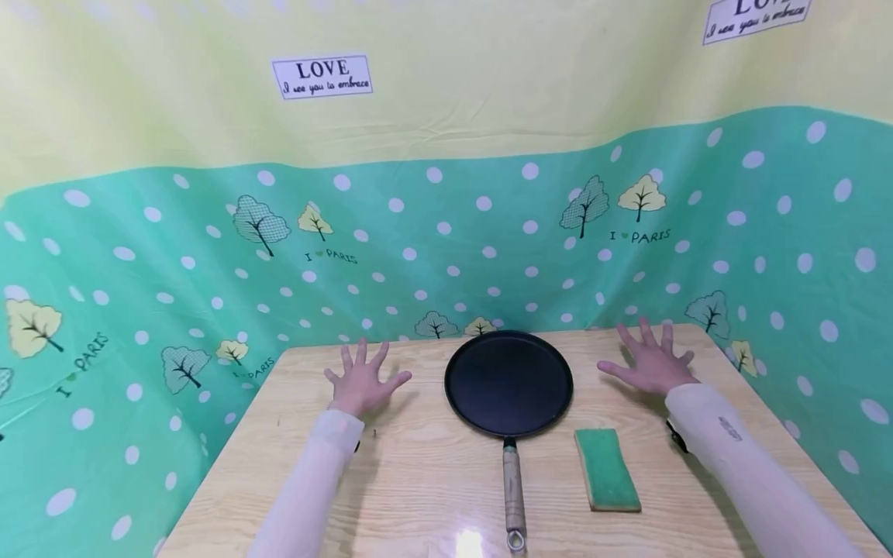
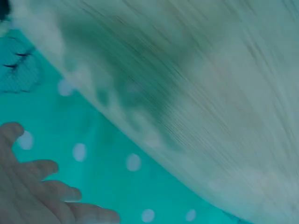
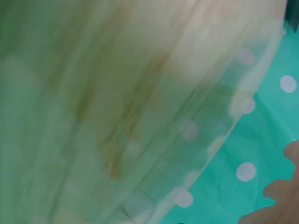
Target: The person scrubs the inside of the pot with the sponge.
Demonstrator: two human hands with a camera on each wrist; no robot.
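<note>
A round black flat pan (image 1: 509,384) lies near the back middle of the wooden table, its wooden handle (image 1: 512,488) pointing toward me. To the right of that handle is a green rectangular sponge pad (image 1: 608,470) with a tan edge. My left hand (image 1: 361,385) is spread wide to the left of the pan, holding nothing. On the pan's other side my right hand (image 1: 652,366) has its fingers spread too, with nothing in it. In the wrist views, parts of the left hand (image 2: 37,191) and the right hand (image 3: 280,200) show at the lower corners.
The light wooden table (image 1: 418,496) ends at a green, white-dotted curtain (image 1: 391,271) that hangs behind it and along both sides. Dark bands show at both wrists, below the light sleeves (image 1: 739,457).
</note>
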